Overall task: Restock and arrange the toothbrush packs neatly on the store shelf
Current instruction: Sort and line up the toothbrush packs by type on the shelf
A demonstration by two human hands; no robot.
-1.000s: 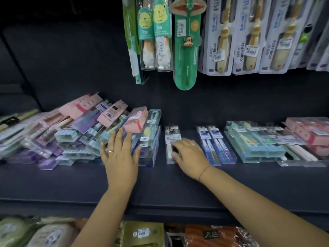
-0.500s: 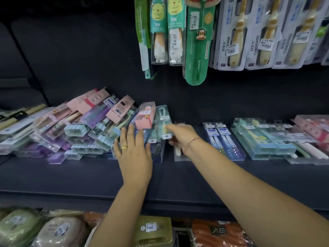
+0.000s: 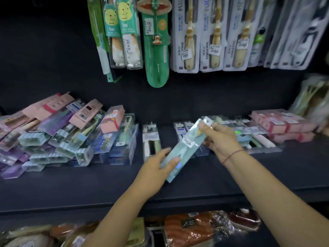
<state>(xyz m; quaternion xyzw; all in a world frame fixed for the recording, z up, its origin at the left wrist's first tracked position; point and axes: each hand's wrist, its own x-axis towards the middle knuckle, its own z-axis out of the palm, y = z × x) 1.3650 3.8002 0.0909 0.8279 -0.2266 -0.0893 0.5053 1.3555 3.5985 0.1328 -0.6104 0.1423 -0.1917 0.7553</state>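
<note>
A pale teal toothbrush pack [image 3: 185,148] is held tilted above the dark shelf [image 3: 89,184], between both hands. My left hand [image 3: 156,170] grips its lower end, thumb over the front. My right hand [image 3: 220,141] pinches its upper end by the hang tab. To the left lies a loose heap of pink, purple and clear packs [image 3: 62,132]. A single clear pack [image 3: 151,139] lies flat behind my left hand. Blue packs [image 3: 183,127] and teal packs [image 3: 249,134] lie in rows partly hidden behind my right hand.
Pink boxed packs [image 3: 281,123] are stacked at the far right. Hanging toothbrush cards, a green monkey pack [image 3: 156,43] and white CONDENSE packs [image 3: 215,32], fill the back wall above. Wrapped goods [image 3: 188,229] sit on the lower shelf.
My right hand lifted the teal pack off the left heap and carried it right. My left hand left the heap and took hold of the pack's lower end.
</note>
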